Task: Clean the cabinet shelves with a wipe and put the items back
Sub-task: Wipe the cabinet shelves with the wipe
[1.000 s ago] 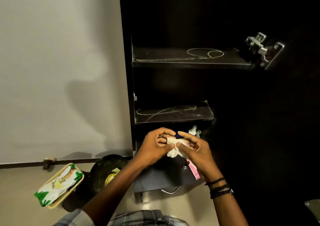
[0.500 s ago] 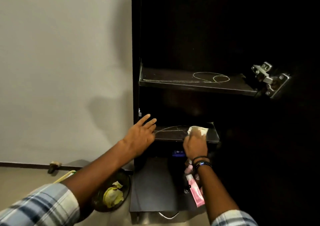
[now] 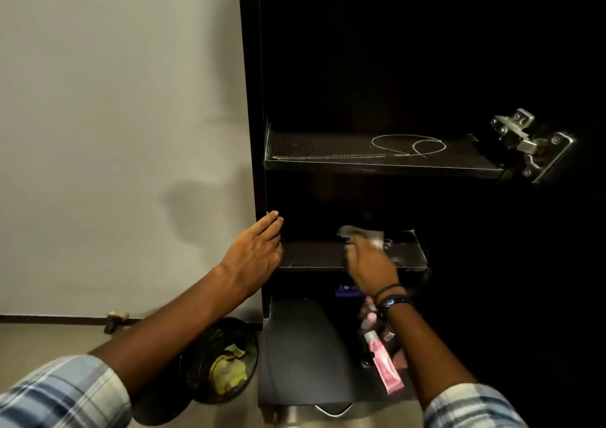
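The dark cabinet stands open in front of me. My right hand [image 3: 369, 262] presses a crumpled white wipe [image 3: 362, 235] onto the lower shelf [image 3: 311, 257]. My left hand [image 3: 255, 252] rests flat with fingers together against the cabinet's left edge at that shelf, holding nothing. The upper shelf [image 3: 328, 152] shows pale scribbled lines and loops. A pink tube [image 3: 383, 367] and other small items lie on the bottom shelf [image 3: 301, 349], partly hidden by my right forearm.
A dark waste bin [image 3: 219, 359] holding crumpled yellowish wipes stands on the floor left of the cabinet. A metal hinge [image 3: 528, 142] sticks out at the upper shelf's right end. A pale wall [image 3: 114, 116] fills the left side.
My right hand has pushed the wipe deeper onto the lower shelf and rightward. My left hand moved from the shelf front to the cabinet's left edge. A second ago both hands held the wipe.
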